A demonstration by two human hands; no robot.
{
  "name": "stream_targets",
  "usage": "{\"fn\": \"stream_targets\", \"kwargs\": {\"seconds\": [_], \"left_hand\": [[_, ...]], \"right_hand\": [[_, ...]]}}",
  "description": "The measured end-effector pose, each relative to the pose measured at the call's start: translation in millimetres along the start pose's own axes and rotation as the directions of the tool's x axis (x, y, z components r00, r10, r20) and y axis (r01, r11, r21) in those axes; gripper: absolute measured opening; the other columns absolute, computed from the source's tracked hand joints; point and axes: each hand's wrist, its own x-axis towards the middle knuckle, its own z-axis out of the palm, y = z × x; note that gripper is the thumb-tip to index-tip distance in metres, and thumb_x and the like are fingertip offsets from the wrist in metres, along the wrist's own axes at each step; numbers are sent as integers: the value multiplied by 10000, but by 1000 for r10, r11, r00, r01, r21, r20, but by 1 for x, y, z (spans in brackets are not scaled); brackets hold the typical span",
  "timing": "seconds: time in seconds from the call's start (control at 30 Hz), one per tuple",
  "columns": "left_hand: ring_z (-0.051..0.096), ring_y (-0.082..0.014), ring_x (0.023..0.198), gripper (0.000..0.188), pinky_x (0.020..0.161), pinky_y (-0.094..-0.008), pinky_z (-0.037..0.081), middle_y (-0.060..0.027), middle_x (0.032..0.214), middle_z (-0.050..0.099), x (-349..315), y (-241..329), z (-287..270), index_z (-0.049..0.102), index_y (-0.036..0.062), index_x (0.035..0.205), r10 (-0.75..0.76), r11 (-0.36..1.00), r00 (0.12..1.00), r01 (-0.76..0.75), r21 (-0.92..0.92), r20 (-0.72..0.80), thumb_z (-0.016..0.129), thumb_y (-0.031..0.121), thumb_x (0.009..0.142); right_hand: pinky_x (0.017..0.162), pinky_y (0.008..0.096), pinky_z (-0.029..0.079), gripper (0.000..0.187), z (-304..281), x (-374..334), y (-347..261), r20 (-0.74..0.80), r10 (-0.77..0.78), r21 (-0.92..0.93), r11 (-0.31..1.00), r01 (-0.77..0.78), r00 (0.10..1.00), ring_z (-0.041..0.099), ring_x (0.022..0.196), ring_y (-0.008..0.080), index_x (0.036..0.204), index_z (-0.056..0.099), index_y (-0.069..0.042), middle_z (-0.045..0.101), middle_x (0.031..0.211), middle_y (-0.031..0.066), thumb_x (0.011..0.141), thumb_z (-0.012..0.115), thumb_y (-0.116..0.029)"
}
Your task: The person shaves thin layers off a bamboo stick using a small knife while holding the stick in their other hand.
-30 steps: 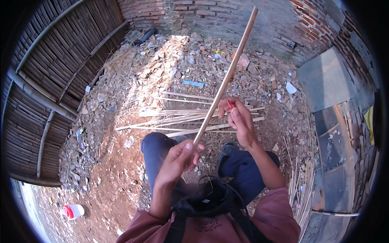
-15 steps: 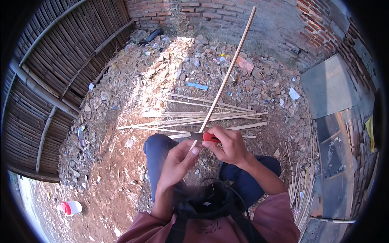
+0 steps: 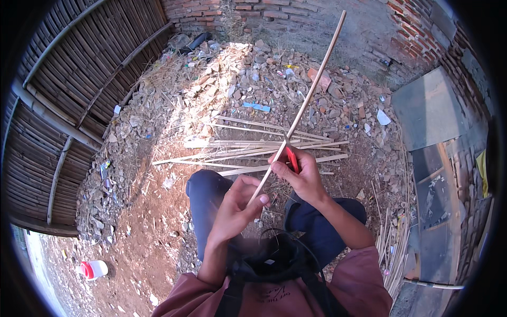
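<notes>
A long thin bamboo strip slants up and away to the right from my hands. My left hand grips its lower end between thumb and fingers. Further up, my right hand is closed around a knife with a red handle. The blade is seen nearly edge-on and lies against the strip just above my right fingers; how deep it bites cannot be made out. My right thumb and fingertips also come close to the strip's side.
Several pale bamboo strips lie in a loose pile on the ground beyond my knees. More thin strips lie at the right. Rubble reaches the brick wall. A red-and-white container sits at the lower left.
My right hand and the knife have moved up the strip, away from my left hand, and the blade has turned. The strip's far end has shifted slightly right.
</notes>
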Motion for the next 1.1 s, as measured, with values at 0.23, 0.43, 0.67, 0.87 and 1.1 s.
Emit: {"fn": "stream_targets", "kwargs": {"seconds": [0.23,0.43,0.67,0.87,1.1], "left_hand": [[663,-103,765,346,629,-227,493,-99,1019,744,-7,-24,-27,529,25,1350,-21,999,979,13,45,202,658,205,1084],[463,-25,617,361,537,-198,354,32,797,547,-19,-27,-33,595,29,1269,-77,993,954,100,-69,288,558,362,1135],[410,-9,705,258,601,-213,337,65,826,521,-20,-10,-19,610,54,1141,93,965,995,-84,248,-24,634,308,1103],[464,-10,724,232,606,-226,379,56,807,566,-18,-10,-15,592,37,1049,133,954,986,-100,284,-99,719,230,1053],[465,1,684,299,550,-220,373,43,761,575,-14,-16,-15,554,20,989,170,949,977,-128,289,-125,808,179,991]], "right_hand": [[704,249,510,155,-15,4,-12,-69,17,52,999,-14,997,633,759,70,1016,687,-19,689,839,18,1024,745,-163],[688,258,507,215,-18,5,-10,-35,5,-24,1000,-6,999,623,729,62,1079,695,-14,687,829,24,1023,752,-214],[712,371,575,322,4,-11,-9,43,-215,-490,846,208,976,770,832,305,1127,669,-6,743,924,145,1018,741,-300],[657,394,602,290,22,-16,6,278,-351,-581,680,448,894,779,805,292,1093,698,-42,763,946,120,964,791,-284],[683,391,615,308,23,-18,14,294,-320,-515,741,431,901,786,832,317,1141,700,-18,780,990,148,952,792,-244]]}}
